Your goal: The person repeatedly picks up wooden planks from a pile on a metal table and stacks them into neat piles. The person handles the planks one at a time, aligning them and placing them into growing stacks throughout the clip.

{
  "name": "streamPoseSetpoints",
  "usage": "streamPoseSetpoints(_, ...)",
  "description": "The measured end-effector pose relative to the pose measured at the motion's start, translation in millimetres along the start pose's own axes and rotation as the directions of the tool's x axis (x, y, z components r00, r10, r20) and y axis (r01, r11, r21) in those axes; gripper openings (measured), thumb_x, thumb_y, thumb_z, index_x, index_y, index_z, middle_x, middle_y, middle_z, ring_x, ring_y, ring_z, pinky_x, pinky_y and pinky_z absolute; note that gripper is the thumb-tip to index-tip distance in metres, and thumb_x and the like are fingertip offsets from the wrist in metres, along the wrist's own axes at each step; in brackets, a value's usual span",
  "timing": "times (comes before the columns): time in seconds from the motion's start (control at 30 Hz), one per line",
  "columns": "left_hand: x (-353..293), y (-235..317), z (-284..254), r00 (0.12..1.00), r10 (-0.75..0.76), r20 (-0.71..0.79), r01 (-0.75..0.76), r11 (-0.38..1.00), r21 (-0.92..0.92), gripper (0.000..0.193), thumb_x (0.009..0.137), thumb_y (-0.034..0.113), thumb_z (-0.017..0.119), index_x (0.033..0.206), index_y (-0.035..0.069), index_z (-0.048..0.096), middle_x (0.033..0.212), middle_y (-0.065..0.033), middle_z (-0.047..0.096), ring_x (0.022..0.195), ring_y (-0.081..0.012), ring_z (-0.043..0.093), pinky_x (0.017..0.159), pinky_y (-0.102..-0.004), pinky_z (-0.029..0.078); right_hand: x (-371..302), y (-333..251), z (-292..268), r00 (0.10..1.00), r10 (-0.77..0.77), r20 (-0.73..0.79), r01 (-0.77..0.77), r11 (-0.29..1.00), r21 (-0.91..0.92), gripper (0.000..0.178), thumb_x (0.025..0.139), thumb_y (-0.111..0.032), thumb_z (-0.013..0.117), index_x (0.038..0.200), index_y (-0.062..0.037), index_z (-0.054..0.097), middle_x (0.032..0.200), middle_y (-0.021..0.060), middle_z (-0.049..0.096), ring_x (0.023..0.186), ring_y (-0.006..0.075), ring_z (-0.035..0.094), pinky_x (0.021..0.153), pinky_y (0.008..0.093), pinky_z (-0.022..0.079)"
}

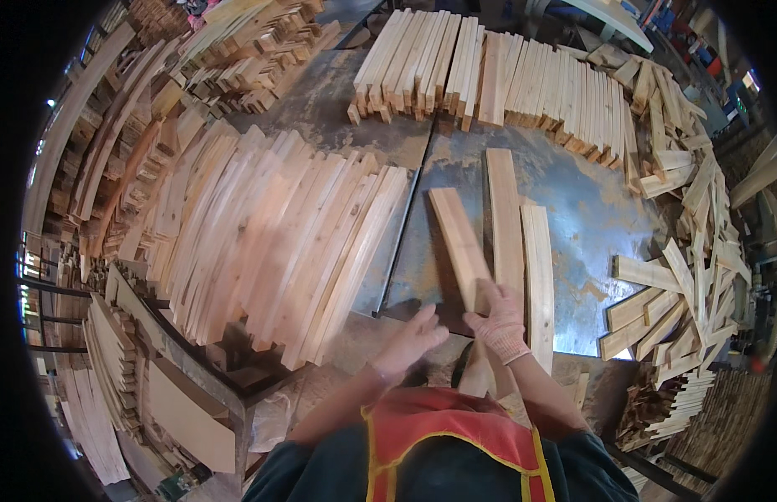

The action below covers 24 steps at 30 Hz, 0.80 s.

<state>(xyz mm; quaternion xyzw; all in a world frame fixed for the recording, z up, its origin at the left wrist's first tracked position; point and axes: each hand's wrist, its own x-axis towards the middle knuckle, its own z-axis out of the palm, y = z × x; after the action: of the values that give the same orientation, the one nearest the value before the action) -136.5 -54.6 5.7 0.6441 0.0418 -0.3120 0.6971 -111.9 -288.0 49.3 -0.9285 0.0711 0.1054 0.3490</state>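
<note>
My right hand (499, 318), in a pale knit glove, is closed round a light wooden board (457, 234) that slants away over the metal table (589, 213). Just right of it lies a longer board (504, 192), partly covered by that hand and forearm. Further right is another board (537, 276), lying apart from the hand. My left hand (412, 341) is slightly blurred and holds nothing; its fingers reach toward the right hand, a little short of the held board. A wide row of boards (296, 234) lies side by side to the left of my left hand.
At the far side stand rows of shorter boards (413, 63) and more boards (556, 92). A loose heap of offcuts (681, 276) edges the right side. Stacked timber (246, 67) fills the far left. A dark seam (401, 234) divides the tabletop.
</note>
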Motion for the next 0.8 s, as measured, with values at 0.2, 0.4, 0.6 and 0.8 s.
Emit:
streamPoseSetpoints(0.2,44,-8,-2,0.967,-0.233,-0.106,0.154,0.860,-0.487,0.033,0.093,0.015,0.075,0.122,0.006,0.065,0.099,-0.0062,0.070,0.089,-0.0201,0.071,0.081,-0.0365,0.060,70,18,-19,0.924,-0.151,-0.352,-0.045,0.871,-0.490,0.072,0.089,-0.032,0.077,0.149,-0.0044,0.052,0.147,0.0215,0.056,0.137,0.0413,0.052,0.115,0.0459,0.044)
streamPoseSetpoints(0.4,39,36,-28,0.973,-0.118,-0.196,0.103,0.991,-0.085,0.037,0.086,0.011,0.071,0.121,0.005,0.064,0.085,-0.0036,0.064,0.074,-0.0145,0.061,0.067,-0.0312,0.050,111,43,11,0.977,-0.064,-0.202,0.037,0.990,-0.136,0.079,0.083,-0.029,0.074,0.155,-0.0096,0.046,0.155,0.0199,0.049,0.143,0.0462,0.045,0.116,0.0562,0.041)
streamPoseSetpoints(0.6,33,53,-76,0.908,-0.030,-0.418,0.252,0.835,0.489,0.045,0.083,0.017,0.066,0.125,-0.001,0.063,0.103,-0.0220,0.073,0.101,-0.0370,0.072,0.086,-0.0452,0.056,108,5,28,0.938,-0.072,-0.340,-0.131,0.833,-0.537,0.082,0.083,-0.037,0.073,0.157,-0.0136,0.047,0.161,0.0189,0.046,0.150,0.0423,0.040,0.120,0.0536,0.038)
streamPoseSetpoints(0.8,17,62,-76,0.860,0.409,-0.306,0.322,0.030,0.946,0.043,0.095,0.015,0.058,0.136,0.003,0.059,0.115,-0.0175,0.071,0.104,-0.0303,0.071,0.083,-0.0457,0.059,152,41,-9,0.938,0.057,-0.341,-0.256,0.779,-0.573,0.076,0.083,-0.020,0.073,0.154,-0.0135,0.047,0.148,0.0153,0.058,0.132,0.0387,0.058,0.109,0.0462,0.050)
